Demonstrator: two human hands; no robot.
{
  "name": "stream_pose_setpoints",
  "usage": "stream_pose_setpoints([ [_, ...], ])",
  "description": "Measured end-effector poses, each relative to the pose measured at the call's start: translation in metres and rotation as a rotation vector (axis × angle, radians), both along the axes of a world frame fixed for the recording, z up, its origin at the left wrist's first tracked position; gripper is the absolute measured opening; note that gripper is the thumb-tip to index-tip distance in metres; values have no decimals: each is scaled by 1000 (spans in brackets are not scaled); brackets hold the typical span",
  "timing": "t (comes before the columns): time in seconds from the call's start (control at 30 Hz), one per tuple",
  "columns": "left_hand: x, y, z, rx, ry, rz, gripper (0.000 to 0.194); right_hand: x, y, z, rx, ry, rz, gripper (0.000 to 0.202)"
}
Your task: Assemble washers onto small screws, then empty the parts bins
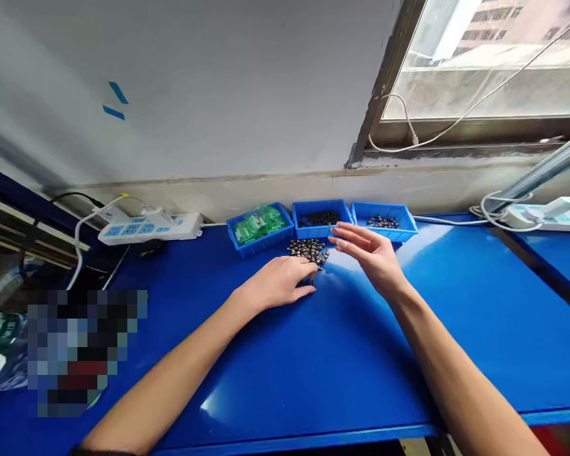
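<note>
My left hand (285, 280) rests low over the table at the front edge of a pile of small metal parts (308, 248), its thumb and fingers apart. Between its fingertips a few dark bits show, too small to tell whether they are gripped. My right hand (370, 253) hovers just right of the pile with its fingers stretched out and nothing in them. Behind the hands stand three blue bins: the left bin (266, 240) with green packets (259, 223), the middle bin (320, 206) with dark screws (322, 218), the right bin (407, 227) with small metal pieces (382, 222).
A white power strip (152, 229) lies at the back left, near a black object (151, 247). Another strip (546, 214) with coiled cable is at the back right. A pixelated area covers the left side of the blue table (313, 373). Behind are a wall and window.
</note>
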State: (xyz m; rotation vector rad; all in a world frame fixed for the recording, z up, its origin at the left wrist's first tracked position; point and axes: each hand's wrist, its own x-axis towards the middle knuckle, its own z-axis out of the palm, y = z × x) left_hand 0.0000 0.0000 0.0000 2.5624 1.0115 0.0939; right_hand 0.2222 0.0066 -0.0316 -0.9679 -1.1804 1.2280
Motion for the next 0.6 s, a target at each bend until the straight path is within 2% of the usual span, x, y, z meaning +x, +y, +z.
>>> stream_pose_setpoints([
  [0.13,-2,0,-3,15,-36,-59,10,-3,-2,3,35,36,-29,61],
  [0.3,-2,1,-11,42,-86,-158,10,-4,-4,10,-40,-51,-23,43],
  [0.43,0,0,-15,66,-162,-156,11,-4,-4,11,-51,-105,-24,40],
  [0.6,1,1,-10,35,-393,-108,9,-3,-4,10,-48,-147,-13,39],
])
